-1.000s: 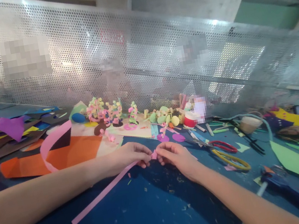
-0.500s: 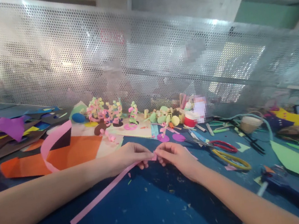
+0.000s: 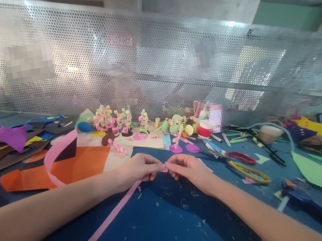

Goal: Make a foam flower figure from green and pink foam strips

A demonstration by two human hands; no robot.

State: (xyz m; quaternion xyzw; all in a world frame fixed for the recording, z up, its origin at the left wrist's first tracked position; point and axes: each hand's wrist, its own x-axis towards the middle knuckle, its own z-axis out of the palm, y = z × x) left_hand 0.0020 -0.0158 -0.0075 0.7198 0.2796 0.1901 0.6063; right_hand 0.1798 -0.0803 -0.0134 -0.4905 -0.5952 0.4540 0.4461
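Note:
A long pink paper strip (image 3: 110, 219) runs from the lower left up to my fingertips over the blue table (image 3: 156, 233). My left hand (image 3: 140, 170) pinches the strip's upper end. My right hand (image 3: 188, 169) pinches the same end from the other side, so the fingertips of both hands meet there. Both hands are closed on the strip. The strip's lower end rests on the table.
Red and yellow scissors (image 3: 245, 164) lie right of my right hand. A blue glue gun (image 3: 301, 195) sits at the lower right. Orange paper (image 3: 72, 165) with a curled pink band, small paper figures (image 3: 114, 122) and scraps lie behind. A perforated metal screen (image 3: 151, 64) closes the back.
The folded bit at the strip's end has been flattened between my fingertips. The strip's free lower end has slid a little down and to the right on the table.

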